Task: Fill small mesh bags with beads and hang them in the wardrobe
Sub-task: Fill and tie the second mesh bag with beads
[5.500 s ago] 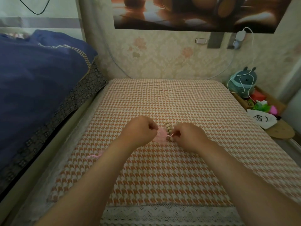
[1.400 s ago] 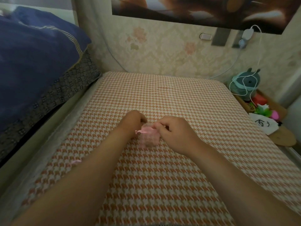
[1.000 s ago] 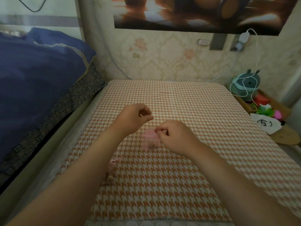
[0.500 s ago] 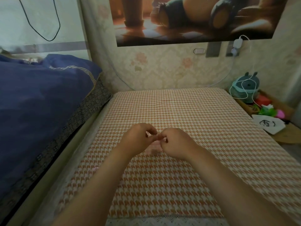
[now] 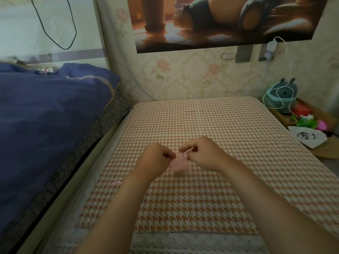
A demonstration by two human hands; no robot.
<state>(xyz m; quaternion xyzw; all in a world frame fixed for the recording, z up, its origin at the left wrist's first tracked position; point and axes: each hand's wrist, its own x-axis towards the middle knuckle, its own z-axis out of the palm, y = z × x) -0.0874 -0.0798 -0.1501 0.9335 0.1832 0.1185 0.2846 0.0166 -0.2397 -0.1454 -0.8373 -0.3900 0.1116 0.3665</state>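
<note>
Both hands (image 5: 180, 158) pinch the pink mesh bag (image 5: 180, 165) over the houndstooth cloth (image 5: 211, 129)

The wooden beads seen 5.5 s earlier beside the small pink mesh bag (image 5: 180, 165) had gone from sight. The left hand (image 5: 156, 158) and right hand (image 5: 203, 153), touching 0.5 s before, had drawn slightly apart, pinching the bag's top.

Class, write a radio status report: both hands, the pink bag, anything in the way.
Left hand and right hand both pinch the pink bag at its top. Bag low over the checked cloth. Nothing blocking; a pink scrap lies apart, left.
</note>
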